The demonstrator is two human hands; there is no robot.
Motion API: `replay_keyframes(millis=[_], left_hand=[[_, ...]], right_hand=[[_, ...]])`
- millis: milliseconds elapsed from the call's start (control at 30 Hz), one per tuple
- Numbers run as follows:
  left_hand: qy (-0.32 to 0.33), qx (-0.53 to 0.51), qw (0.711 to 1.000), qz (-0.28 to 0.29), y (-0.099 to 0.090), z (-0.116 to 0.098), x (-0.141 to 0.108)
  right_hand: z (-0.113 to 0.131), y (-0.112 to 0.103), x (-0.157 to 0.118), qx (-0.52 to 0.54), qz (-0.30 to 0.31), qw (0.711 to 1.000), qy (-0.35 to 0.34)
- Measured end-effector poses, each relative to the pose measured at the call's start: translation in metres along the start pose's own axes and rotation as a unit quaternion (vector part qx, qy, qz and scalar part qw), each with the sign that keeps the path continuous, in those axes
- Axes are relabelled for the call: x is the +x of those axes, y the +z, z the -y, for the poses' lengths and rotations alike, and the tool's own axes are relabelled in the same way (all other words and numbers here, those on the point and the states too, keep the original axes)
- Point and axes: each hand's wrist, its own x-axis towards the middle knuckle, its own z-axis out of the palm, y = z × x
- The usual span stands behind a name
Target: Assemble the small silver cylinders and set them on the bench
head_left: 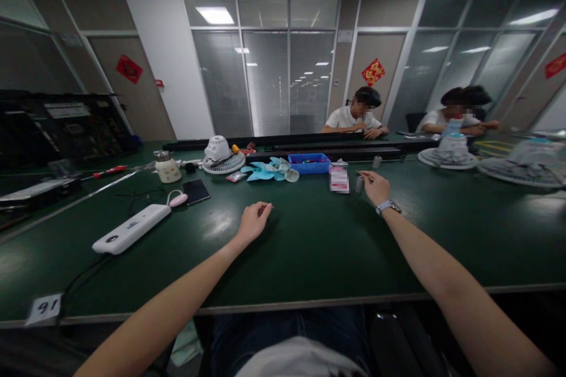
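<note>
My left hand [253,221] rests low over the green table [300,247], its fingers curled together. Whatever lies between those fingertips, if anything, is too small to make out. Further right, my right hand [377,188], with a watch [389,207] on its wrist, reaches forward in a pinch. A thin, tiny piece seems to show at its fingertips, too small to name. Just under these fingers stands a small grey cylinder [358,184]; a second grey cylinder [377,162] is behind it. Left of the right hand is a pink and white packet [339,178], partly blurred.
Beyond my hands lie a blue bin [309,164], light-blue fan blades [267,171] and a white fan housing [220,153]. At left are a white power strip [132,228], phone [197,191] and bottle [167,167]. More fan parts [448,153] stand at right; people sit opposite.
</note>
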Motion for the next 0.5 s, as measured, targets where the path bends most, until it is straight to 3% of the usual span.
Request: replay_keyframes(millis=[267,500], left_hand=[[0.010,-0.007,1.000,0.002,0.0007,0.0013,-0.0004],[0.000,-0.004,1.000,0.005,-0.0002,-0.0013,-0.0009]], right_hand=[[0.0072,-0.0027,-0.0020,-0.084,0.021,0.996,-0.018],[0.0058,-0.0006,-0.0024,-0.070,0.027,0.997,-0.019]])
